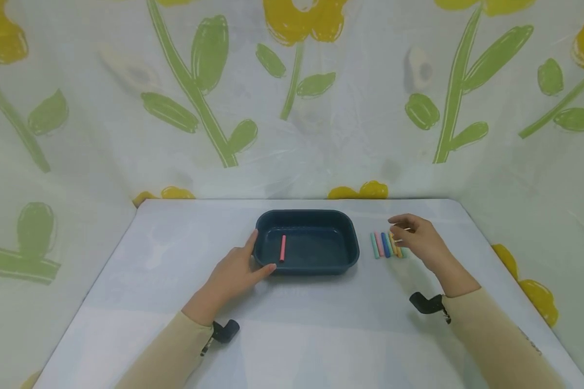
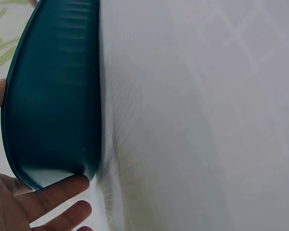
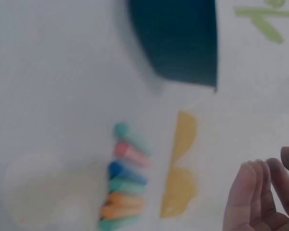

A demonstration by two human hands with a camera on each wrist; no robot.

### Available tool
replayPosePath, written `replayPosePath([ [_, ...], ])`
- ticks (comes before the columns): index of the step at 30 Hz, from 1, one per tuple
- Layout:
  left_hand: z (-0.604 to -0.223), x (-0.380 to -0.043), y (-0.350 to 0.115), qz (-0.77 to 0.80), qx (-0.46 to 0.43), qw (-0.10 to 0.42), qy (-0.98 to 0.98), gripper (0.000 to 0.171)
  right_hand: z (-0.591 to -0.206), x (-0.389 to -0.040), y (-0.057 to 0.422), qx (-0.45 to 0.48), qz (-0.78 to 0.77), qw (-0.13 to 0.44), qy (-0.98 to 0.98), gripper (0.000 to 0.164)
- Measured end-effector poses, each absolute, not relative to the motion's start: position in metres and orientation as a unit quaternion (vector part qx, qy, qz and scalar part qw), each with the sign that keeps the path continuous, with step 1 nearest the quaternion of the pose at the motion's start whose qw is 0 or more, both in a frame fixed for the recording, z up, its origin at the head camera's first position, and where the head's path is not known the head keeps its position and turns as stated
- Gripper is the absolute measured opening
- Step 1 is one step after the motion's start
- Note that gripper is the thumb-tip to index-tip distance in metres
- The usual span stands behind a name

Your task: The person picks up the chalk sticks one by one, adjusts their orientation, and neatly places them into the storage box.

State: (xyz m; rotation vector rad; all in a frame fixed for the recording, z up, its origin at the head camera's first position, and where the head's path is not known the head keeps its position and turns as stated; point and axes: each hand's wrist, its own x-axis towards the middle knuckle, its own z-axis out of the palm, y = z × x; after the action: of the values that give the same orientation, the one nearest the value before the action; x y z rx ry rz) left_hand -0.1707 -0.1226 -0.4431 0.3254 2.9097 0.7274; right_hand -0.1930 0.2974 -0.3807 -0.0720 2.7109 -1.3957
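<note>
At the left end of a dark teal rectangular tray (image 1: 309, 268), my left hand (image 1: 231, 275) touches the outer walls. Its thumb reaches the front rim and its forefinger lies along the left end. From the left wrist view, extended fingers (image 2: 62, 195) rest against the tray wall (image 2: 58, 96). One pink chalk stick (image 1: 283, 248) lies inside the tray. My right hand (image 1: 420, 243) hovers over a row of coloured chalk sticks (image 1: 380, 245) right of the tray, partly covering them. In the right wrist view its thumb and fingers (image 3: 241, 197) stand apart, with nothing visible between them.
The tray and chalk stand on a white table (image 1: 311, 335) with its far edge just behind them. A flower-print sheet (image 1: 311, 146) hangs at the back and both sides. Small black devices (image 1: 425, 303) are worn on both wrists.
</note>
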Motion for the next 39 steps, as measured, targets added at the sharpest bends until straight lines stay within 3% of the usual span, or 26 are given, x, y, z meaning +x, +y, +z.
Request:
replayPosePath([
  [14,-0.442,-0.178,-0.118,0.235,0.106,0.058,0.965,0.105,-0.415,-0.216,0.348,0.012,-0.431,0.061,0.900,0.043],
  [26,-0.443,-0.176,-0.120,0.228,0.100,0.060,0.967,0.105,-0.433,-0.232,0.356,0.039,-0.388,0.151,0.908,0.051],
  [39,-0.445,-0.173,-0.121,0.230,0.095,0.065,0.966,0.104,-0.422,-0.245,0.361,0.001,-0.364,0.271,0.891,0.069],
])
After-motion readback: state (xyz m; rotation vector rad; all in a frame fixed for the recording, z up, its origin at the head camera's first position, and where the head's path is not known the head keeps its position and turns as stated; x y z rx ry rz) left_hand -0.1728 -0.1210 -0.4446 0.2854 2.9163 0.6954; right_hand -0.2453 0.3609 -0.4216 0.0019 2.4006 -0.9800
